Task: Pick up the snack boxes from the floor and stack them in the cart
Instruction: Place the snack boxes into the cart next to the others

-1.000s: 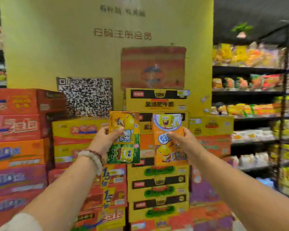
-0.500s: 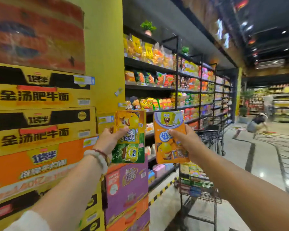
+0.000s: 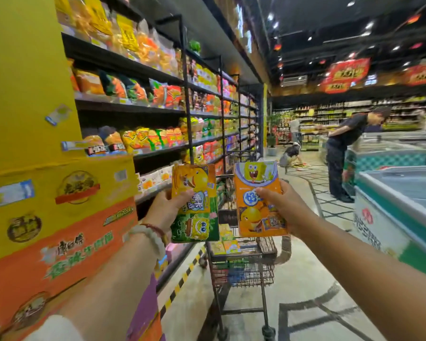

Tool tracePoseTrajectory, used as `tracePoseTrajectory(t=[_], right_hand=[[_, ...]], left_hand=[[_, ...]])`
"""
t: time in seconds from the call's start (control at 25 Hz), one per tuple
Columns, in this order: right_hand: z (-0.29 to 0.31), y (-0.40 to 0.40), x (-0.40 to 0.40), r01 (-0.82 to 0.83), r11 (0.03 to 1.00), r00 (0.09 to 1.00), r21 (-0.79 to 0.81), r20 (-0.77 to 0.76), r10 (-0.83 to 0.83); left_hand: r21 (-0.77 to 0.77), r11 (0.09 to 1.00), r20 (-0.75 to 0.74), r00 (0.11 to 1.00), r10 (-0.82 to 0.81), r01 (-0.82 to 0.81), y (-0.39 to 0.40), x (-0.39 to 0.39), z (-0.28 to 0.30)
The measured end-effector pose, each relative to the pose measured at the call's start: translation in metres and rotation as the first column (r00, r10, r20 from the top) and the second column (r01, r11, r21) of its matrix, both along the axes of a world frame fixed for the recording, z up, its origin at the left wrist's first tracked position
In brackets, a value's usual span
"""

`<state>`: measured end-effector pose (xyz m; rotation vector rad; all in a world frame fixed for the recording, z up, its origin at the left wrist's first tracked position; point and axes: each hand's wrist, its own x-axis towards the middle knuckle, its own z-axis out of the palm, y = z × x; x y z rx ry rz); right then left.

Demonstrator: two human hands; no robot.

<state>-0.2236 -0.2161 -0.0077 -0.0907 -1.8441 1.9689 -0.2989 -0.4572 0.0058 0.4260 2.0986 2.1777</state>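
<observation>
Orange boxes in both hands, frame centre. Our left hand [image 3: 165, 210] gripped the orange-green box [image 3: 194, 203], thumb across its front, remaining fingers hidden behind it. Our right hand [image 3: 280, 207] held the orange box [image 3: 258, 200] the same way, thumb on the face, fingers wrapped behind. Both boxes were upright, side by side, apart, held in the air above the cart [image 3: 244, 267] at lower centre. The cart already carried several small boxes [image 3: 228, 244] on its upper level, more below, so we judged part of the job done. These two weren't placed yet. The floor pile wasn't in frame, so we couldn't tell how many were left. Shelves [image 3: 158, 107] ran along the left.
</observation>
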Motion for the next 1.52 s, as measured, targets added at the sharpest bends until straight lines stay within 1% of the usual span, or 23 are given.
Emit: tracePoseTrajectory(t=[0.12, 0.28, 0.4, 0.64, 0.88, 1.0, 1.16, 1.28, 1.36, 1.44, 1.52], right_hand=[[-0.013, 0.036, -0.056, 0.033, 0.999, 0.999, 0.003, 0.012, -0.033], [-0.024, 0.083, -0.142, 0.037, 0.999, 0.998, 0.011, 0.048, -0.037], [-0.028, 0.114, -0.204, 0.036, 0.999, 0.997, 0.022, 0.063, -0.038], [-0.053, 0.159, -0.335, 0.011, 0.999, 0.993, 0.054, 0.12, -0.017], [-0.097, 0.194, -0.452, 0.036, 0.999, 0.977, 0.01, 0.211, -0.037], [-0.126, 0.218, -0.501, 0.05, 0.998, 0.952, -0.026, 0.305, -0.039], [-0.169, 0.252, -0.571, 0.054, 0.994, 0.915, -0.091, 0.403, -0.013], [-0.206, 0.276, -0.626, 0.012, 0.989, 0.892, -0.149, 0.448, 0.057], [-0.238, 0.29, -0.66, 0.018, 0.983, 0.871, -0.183, 0.485, 0.075], [-0.273, 0.298, -0.687, 0.061, 0.977, 0.845, -0.206, 0.531, 0.06], [-0.302, 0.303, -0.71, 0.069, 0.973, 0.819, -0.219, 0.569, 0.07]], left_hand=[[0.035, 0.997, 0.056, 0.996, -0.066, 0.064, 0.042, -0.064, -0.021], [0.087, 0.993, 0.096, 0.992, -0.083, 0.074, 0.099, -0.156, -0.033], [0.085, 0.995, 0.088, 0.994, -0.067, 0.059, 0.133, -0.219, -0.043], [0.133, 0.99, 0.171, 0.983, -0.06, 0.037, 0.183, -0.353, -0.086], [0.094, 0.992, 0.252, 0.962, -0.107, 0.086, 0.227, -0.484, -0.127], [0.076, 0.994, 0.305, 0.948, -0.096, 0.077, 0.251, -0.532, -0.154], [0.046, 0.999, 0.344, 0.938, -0.04, 0.026, 0.284, -0.592, -0.199], [0.014, 0.999, 0.367, 0.93, 0.033, -0.04, 0.308, -0.632, -0.233], [-0.035, 0.996, 0.4, 0.912, 0.087, -0.079, 0.326, -0.659, -0.261], [-0.069, 0.995, 0.444, 0.891, 0.094, -0.071, 0.341, -0.678, -0.288], [-0.155, 0.98, 0.458, 0.869, 0.187, -0.129, 0.352, -0.697, -0.315]])
